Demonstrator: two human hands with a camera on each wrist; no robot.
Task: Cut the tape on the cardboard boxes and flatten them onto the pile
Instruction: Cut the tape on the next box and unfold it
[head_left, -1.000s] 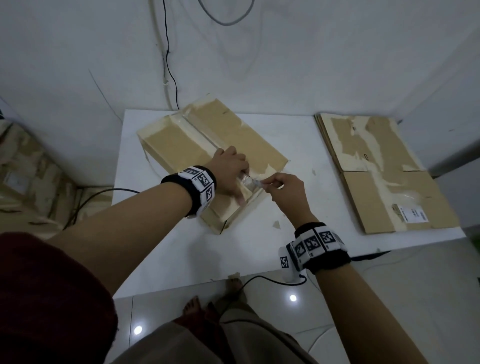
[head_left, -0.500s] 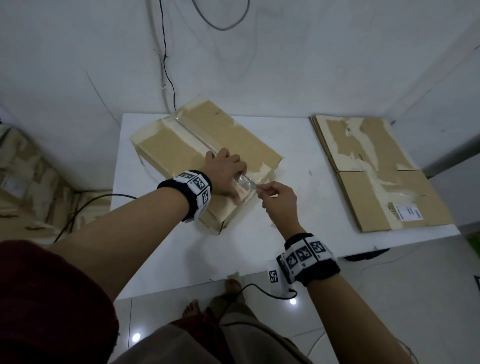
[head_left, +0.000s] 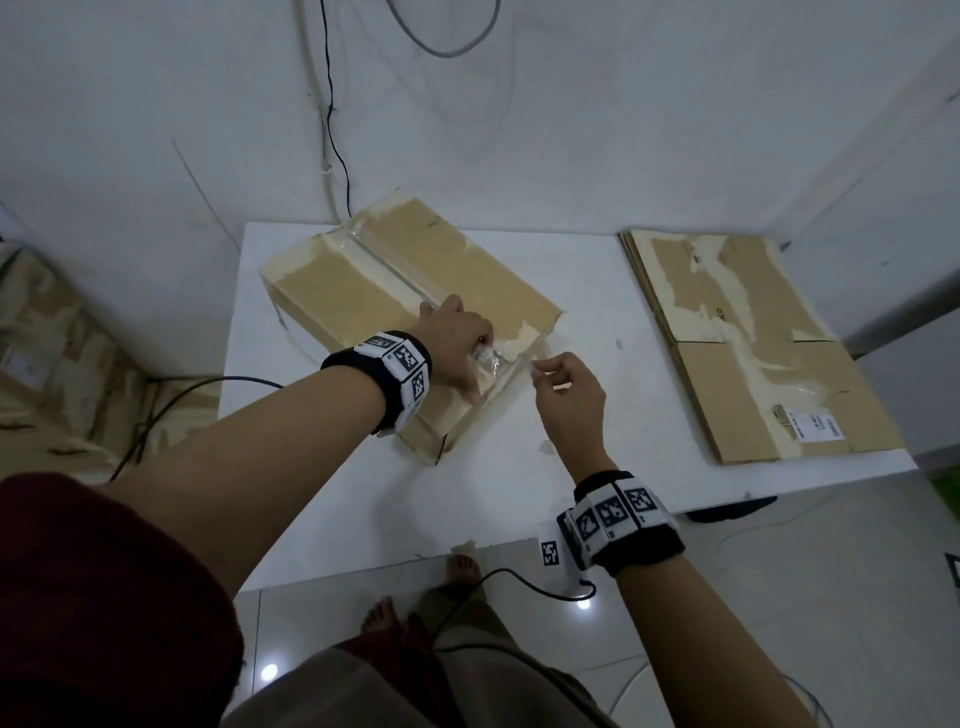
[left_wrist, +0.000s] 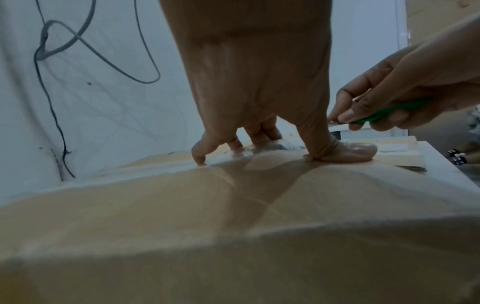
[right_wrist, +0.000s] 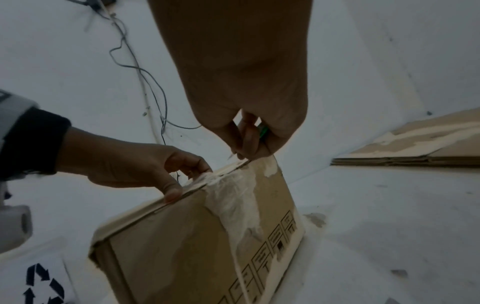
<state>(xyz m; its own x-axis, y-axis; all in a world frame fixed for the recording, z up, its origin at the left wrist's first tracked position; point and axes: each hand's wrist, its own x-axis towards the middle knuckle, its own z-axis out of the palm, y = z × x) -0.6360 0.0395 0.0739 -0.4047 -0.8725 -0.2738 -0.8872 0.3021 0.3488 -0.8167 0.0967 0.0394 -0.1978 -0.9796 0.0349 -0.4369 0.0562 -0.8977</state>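
Note:
A taped cardboard box lies slantwise on the white table, with clear tape along its top seam. My left hand presses on the box top near its right end, fingertips and thumb down, beside a crumpled wad of tape. My right hand pinches a small green-handled cutter. Its blade sits at the top edge of the box end. The pile of flattened boxes lies at the table's right side.
White walls close behind the table, with loose cables hanging down. More cardboard is stacked on the floor at left, beside a black cable. My bare feet stand at the table's front edge.
My right hand with the cutter has drawn slightly right, away from my left hand, along the box end. The left hand stays pressed on the box top.

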